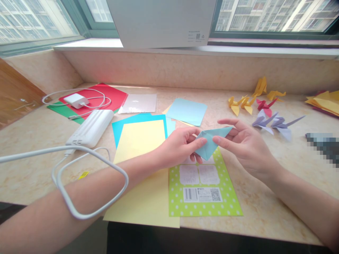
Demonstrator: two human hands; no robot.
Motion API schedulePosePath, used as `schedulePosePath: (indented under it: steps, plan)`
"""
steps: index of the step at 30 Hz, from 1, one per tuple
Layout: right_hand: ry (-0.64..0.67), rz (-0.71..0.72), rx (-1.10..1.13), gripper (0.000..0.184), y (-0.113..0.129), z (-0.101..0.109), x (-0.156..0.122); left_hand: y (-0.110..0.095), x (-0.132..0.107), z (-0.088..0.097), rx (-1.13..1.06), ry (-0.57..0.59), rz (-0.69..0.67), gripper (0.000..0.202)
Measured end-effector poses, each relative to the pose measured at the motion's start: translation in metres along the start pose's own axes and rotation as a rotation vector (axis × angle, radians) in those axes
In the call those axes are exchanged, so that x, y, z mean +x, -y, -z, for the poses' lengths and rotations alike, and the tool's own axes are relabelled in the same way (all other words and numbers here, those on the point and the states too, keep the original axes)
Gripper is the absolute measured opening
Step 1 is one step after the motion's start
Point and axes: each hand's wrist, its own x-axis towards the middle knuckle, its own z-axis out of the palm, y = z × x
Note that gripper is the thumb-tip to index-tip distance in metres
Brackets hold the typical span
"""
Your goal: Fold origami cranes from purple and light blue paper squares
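Note:
A light blue piece of folded origami paper (pixel 208 144) is held up between both hands, its lower point angled down. My left hand (pixel 182 144) pinches its left side, with the thumb on the front face. On the right, my right hand (pixel 245 144) grips the other end between thumb and fingers. Below the hands lies a green polka-dot paper packet (pixel 205 211) with a barcode label. Sheets of pale yellow paper (pixel 144 132) and bright blue paper (pixel 116 132) rest under and beyond my left forearm.
Folded yellow cranes (pixel 234 106), a red crane (pixel 266 107) and lilac cranes (pixel 282 125) stand at the back right. A white power strip (pixel 92 127) with a looping cable lies left, near red paper (pixel 113 93). A light blue square sheet (pixel 187 111) lies behind the hands.

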Motion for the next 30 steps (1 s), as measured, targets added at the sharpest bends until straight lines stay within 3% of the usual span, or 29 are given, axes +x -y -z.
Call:
schedulePosePath:
  steps: [6,10,14,19,24,30]
  plan:
    - [-0.079,0.094,-0.022,0.029,-0.007,-0.006,-0.003,0.003,0.001,-0.003,-0.114,0.01,-0.008,0.022]
    - [-0.092,0.303,-0.227,0.01,-0.012,-0.006,-0.006,0.004,0.002,-0.003,-0.139,0.021,-0.009,0.022]
    - [0.027,0.488,-0.348,0.026,-0.015,-0.004,-0.007,0.003,0.003,-0.003,-0.156,-0.003,-0.01,0.024]
    - [0.111,0.517,-0.365,0.039,-0.014,-0.004,-0.006,0.001,0.004,-0.003,-0.197,-0.03,-0.032,0.022]
    - [0.119,0.53,-0.382,0.039,-0.013,-0.003,-0.005,0.002,0.003,-0.002,-0.219,-0.011,-0.047,0.032]
    - [0.158,0.474,-0.375,0.034,-0.008,-0.002,-0.007,0.003,0.003,-0.003,-0.194,-0.016,-0.047,0.024]
